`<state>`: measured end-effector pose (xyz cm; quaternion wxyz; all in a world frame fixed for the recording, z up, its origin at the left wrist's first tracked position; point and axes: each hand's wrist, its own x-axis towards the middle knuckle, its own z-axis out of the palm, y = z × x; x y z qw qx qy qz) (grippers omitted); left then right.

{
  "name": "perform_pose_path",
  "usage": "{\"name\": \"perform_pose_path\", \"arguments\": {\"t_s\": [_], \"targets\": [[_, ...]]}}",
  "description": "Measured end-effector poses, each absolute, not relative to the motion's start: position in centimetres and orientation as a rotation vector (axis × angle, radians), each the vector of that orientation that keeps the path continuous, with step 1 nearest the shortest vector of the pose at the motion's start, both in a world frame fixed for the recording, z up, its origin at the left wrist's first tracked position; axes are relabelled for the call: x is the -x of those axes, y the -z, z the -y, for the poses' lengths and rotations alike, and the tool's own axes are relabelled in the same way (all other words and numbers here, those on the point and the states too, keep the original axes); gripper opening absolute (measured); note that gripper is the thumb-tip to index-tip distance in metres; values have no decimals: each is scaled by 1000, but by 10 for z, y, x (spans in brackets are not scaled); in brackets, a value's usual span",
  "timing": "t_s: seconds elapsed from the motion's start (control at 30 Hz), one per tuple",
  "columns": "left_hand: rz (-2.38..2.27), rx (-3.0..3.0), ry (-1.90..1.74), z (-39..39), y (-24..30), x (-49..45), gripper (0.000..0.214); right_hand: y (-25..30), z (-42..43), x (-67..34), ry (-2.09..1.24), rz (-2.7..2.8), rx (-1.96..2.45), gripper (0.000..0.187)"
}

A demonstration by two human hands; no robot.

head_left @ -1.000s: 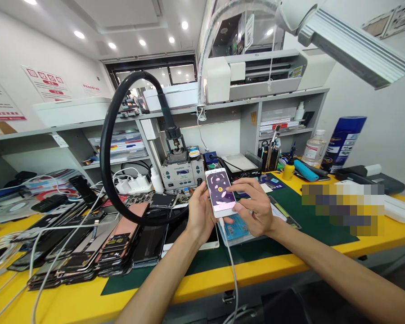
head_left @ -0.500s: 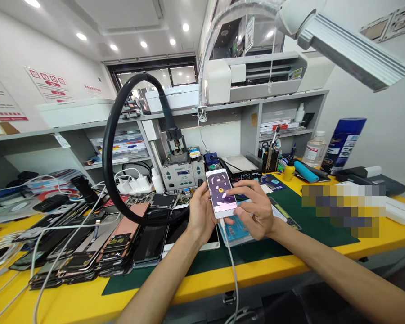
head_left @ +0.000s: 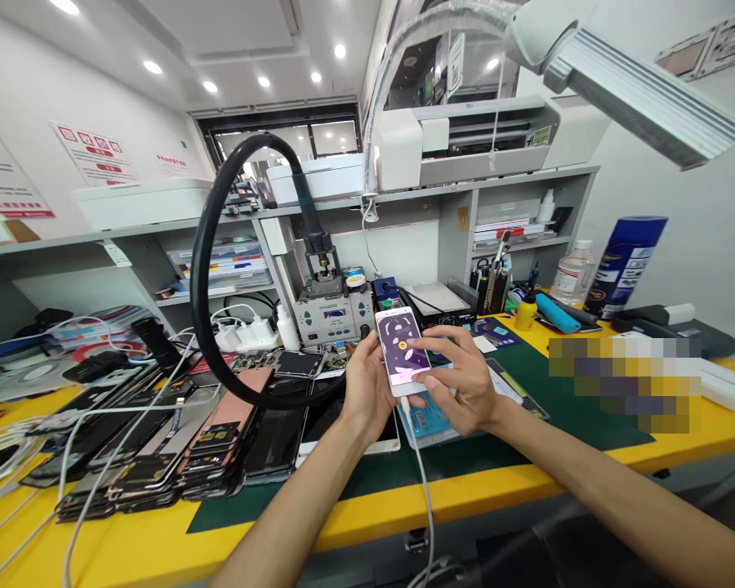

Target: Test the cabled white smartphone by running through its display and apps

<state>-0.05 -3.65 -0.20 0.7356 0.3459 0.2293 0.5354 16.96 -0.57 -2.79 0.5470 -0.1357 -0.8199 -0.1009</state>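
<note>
A white smartphone (head_left: 403,347) with a purple and pink picture on its lit screen is held upright over the mat. My left hand (head_left: 367,388) cradles it from the left and behind, closed around its edge. Over the lower right of the screen is my right hand (head_left: 462,380), its fingers curved and apart. The thumb of that hand is at the phone's bottom right corner, and a fingertip reaches toward the screen's middle. Whether both touch the glass is hard to tell. A white charging cable (head_left: 420,474) runs from the phone's bottom edge down past the table.
Stacks of phone parts (head_left: 220,441) lie on the left of the yellow table (head_left: 355,531). A thick black hose (head_left: 199,269) loops up from a hot air station (head_left: 336,318). A blue packet (head_left: 425,420) rests on the green mat (head_left: 563,408). Bottles and a blue spray can (head_left: 625,265) stand right.
My right thumb has shifted left and slightly up onto the lower part of the phone's screen. The phone and left hand have stayed nearly in place.
</note>
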Motion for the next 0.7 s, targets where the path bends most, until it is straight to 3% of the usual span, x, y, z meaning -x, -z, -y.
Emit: {"name": "perform_pose_path", "arguments": {"t_s": [0.7], "targets": [[-529, -698, -1196, 36, 1, -1, 53, 24, 9, -168, 270, 2041, 349, 24]]}}
